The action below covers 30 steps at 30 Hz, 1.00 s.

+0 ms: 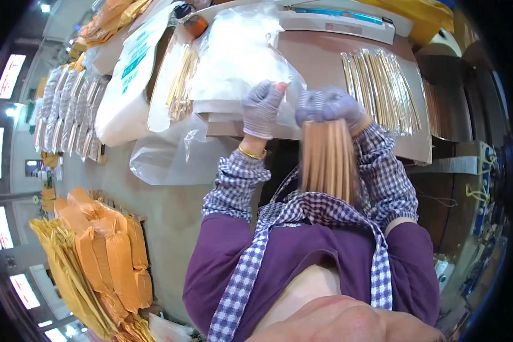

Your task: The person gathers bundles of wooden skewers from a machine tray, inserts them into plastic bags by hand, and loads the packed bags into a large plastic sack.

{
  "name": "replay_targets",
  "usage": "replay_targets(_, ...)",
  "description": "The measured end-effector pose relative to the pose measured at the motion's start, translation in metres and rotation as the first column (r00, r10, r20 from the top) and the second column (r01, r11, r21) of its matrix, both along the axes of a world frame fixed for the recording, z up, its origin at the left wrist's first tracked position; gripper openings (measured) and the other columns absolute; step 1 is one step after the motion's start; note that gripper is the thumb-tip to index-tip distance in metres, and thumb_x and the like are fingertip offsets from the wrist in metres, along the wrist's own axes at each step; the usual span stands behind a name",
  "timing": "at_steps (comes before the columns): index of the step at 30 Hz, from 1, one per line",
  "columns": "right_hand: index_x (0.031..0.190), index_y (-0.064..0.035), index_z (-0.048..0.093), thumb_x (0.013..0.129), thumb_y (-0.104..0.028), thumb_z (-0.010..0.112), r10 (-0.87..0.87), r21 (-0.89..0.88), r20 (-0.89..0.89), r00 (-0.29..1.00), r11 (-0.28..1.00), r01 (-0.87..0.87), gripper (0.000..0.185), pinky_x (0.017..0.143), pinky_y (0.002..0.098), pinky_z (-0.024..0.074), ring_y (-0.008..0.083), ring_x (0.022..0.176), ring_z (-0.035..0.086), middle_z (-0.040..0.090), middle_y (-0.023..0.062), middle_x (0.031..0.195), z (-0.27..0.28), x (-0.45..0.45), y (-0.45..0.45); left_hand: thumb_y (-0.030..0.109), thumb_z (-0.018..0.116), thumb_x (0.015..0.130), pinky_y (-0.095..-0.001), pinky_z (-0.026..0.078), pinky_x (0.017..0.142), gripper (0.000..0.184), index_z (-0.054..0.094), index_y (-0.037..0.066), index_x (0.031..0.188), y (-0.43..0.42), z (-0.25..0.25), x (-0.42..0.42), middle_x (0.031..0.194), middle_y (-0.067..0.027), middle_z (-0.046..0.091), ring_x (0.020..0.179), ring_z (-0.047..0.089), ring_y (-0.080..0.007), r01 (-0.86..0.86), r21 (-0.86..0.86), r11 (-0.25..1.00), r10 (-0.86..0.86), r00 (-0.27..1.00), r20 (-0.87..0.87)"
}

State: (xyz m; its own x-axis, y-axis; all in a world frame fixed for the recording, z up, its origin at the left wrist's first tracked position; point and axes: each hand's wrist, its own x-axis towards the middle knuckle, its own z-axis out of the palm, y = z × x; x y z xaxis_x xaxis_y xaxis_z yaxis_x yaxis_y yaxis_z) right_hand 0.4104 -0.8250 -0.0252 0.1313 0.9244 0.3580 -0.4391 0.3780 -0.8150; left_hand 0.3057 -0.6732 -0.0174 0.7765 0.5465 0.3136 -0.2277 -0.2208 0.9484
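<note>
My right hand [333,107], in a pale knit glove, is closed around the upper end of a bundle of wooden sticks [328,159]. The sticks hang down in front of my apron, slightly blurred. To the left, my gloved left hand [260,111] is raised with its fingers curled and the thumb and fingertip together. Whatever it may pinch is too small or too washed out to name. Behind it lies a pile of clear plastic bags [231,62], very bright in the light.
Sticks in clear wrap [382,91] lie in a row on the table's right. Loose sticks [182,77] lie left of the bags, beside a white printed sack [134,74]. A long white device with a blue strip [342,25] sits at the back. Orange sacks [105,251] stand on the floor, left.
</note>
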Motion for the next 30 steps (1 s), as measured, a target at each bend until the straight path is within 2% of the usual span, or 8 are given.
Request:
replay_targets(6, 0.123, 0.0001, 0.040, 0.084, -0.030, 0.055, -0.515, -0.309, -0.205, 0.832, 0.841, 0.444, 0.052, 0.093, 0.0290, 0.0381, 0.0146, 0.104, 0.048, 0.050, 0.0086, 0.116, -0.073, -0.019, -0.011, 0.011, 0.068, 0.070, -0.0304, 0.044, 0.047, 0.010, 0.065, 0.008, 0.079, -0.056, -0.024, -0.039, 0.062, -0.0074, 0.059, 0.050, 0.056, -0.0229, 0.098, 0.745, 0.660, -0.336, 0.925, 0.176)
replay_targets(10, 0.135, -0.0021, 0.021, 0.066, -0.050, 0.067, -0.464, -0.510, -0.262, 0.846, 0.811, 0.287, 0.095, 0.104, 0.0327, 0.0243, 0.0217, 0.125, 0.029, 0.031, 0.0089, 0.136, -0.112, -0.097, -0.076, 0.012, 0.069, 0.067, -0.0300, 0.042, 0.043, 0.012, 0.064, 0.012, 0.078, -0.074, -0.071, -0.104, 0.055, -0.0050, 0.054, 0.046, 0.053, -0.0207, 0.583, 0.079, 0.808, -0.551, 0.797, -0.247)
replay_targets(14, 0.135, -0.0013, 0.018, 0.072, -0.043, 0.065, -0.568, -0.473, 0.009, 0.823, 0.723, 0.504, 0.089, 0.098, 0.0346, 0.0331, 0.0238, 0.119, 0.038, 0.036, 0.0149, 0.130, -0.091, -0.102, -0.074, 0.011, 0.068, 0.068, -0.0256, 0.049, 0.055, 0.012, 0.067, 0.010, 0.080, -0.059, -0.088, -0.086, 0.067, -0.0063, 0.063, 0.059, 0.062, -0.0182, 0.431, 0.634, 0.642, -0.463, 0.877, -0.127)
replay_targets(16, 0.131, 0.0000, 0.027, 0.072, -0.025, 0.066, -0.549, -0.537, 0.031, 0.835, 0.696, 0.477, 0.076, 0.096, 0.0342, 0.0346, 0.0228, 0.116, 0.040, 0.038, 0.0141, 0.128, -0.066, -0.072, -0.050, 0.006, 0.065, 0.074, -0.0249, 0.049, 0.056, 0.008, 0.065, 0.002, 0.081, -0.034, -0.061, -0.049, 0.069, -0.0089, 0.064, 0.060, 0.061, -0.0139, 0.492, 0.218, 0.843, -0.450, 0.867, -0.214)
replay_targets(21, 0.120, -0.0001, 0.042, 0.079, -0.017, 0.058, -0.687, 0.405, 0.710, -0.151, 0.223, 0.887, 0.047, 0.096, 0.0346, 0.0335, 0.0294, 0.111, 0.044, 0.044, 0.0198, 0.121, -0.041, -0.023, 0.003, 0.010, 0.064, 0.078, -0.0231, 0.047, 0.059, 0.012, 0.066, 0.002, 0.087, -0.010, 0.037, 0.016, 0.072, -0.0034, 0.064, 0.064, 0.057, -0.0088, 0.304, 0.423, 0.854, -0.351, 0.936, 0.034)
replay_targets(25, 0.116, -0.0041, 0.049, 0.083, -0.018, 0.054, -0.566, 0.232, 0.820, 0.080, 0.458, 0.858, 0.037, 0.099, 0.0366, 0.0287, 0.0334, 0.115, 0.040, 0.042, 0.0189, 0.125, -0.050, -0.022, -0.008, 0.020, 0.064, 0.079, -0.0227, 0.046, 0.058, 0.020, 0.066, 0.003, 0.089, -0.010, 0.047, 0.029, 0.072, -0.0025, 0.064, 0.062, 0.055, -0.0069, 0.554, -0.046, 0.831, -0.461, 0.639, -0.616)
replay_targets(28, 0.112, -0.0032, 0.054, 0.083, -0.022, 0.054, -0.163, -0.078, 0.929, 0.331, 0.790, 0.608, 0.034, 0.099, 0.0376, 0.0291, 0.0340, 0.115, 0.042, 0.047, 0.0170, 0.122, -0.068, -0.011, -0.052, 0.034, 0.058, 0.081, -0.0287, 0.047, 0.066, 0.035, 0.064, 0.001, 0.090, -0.021, 0.022, 0.054, 0.076, -0.0114, 0.065, 0.069, 0.060, -0.0198, 0.924, 0.238, 0.299, -0.134, 0.288, -0.948)
replay_targets(30, 0.113, -0.0076, 0.055, 0.078, -0.027, 0.059, 0.045, -0.705, 0.607, 0.793, 0.491, 0.512, 0.040, 0.096, 0.0350, 0.0342, 0.0295, 0.109, 0.048, 0.048, 0.0172, 0.122, -0.027, 0.012, -0.085, 0.036, 0.056, 0.081, -0.0311, 0.047, 0.069, 0.039, 0.062, 0.000, 0.095, -0.033, 0.008, 0.068, 0.081, -0.0149, 0.063, 0.075, 0.060, -0.0239, 0.820, 0.399, 0.411, -0.314, 0.538, -0.782)
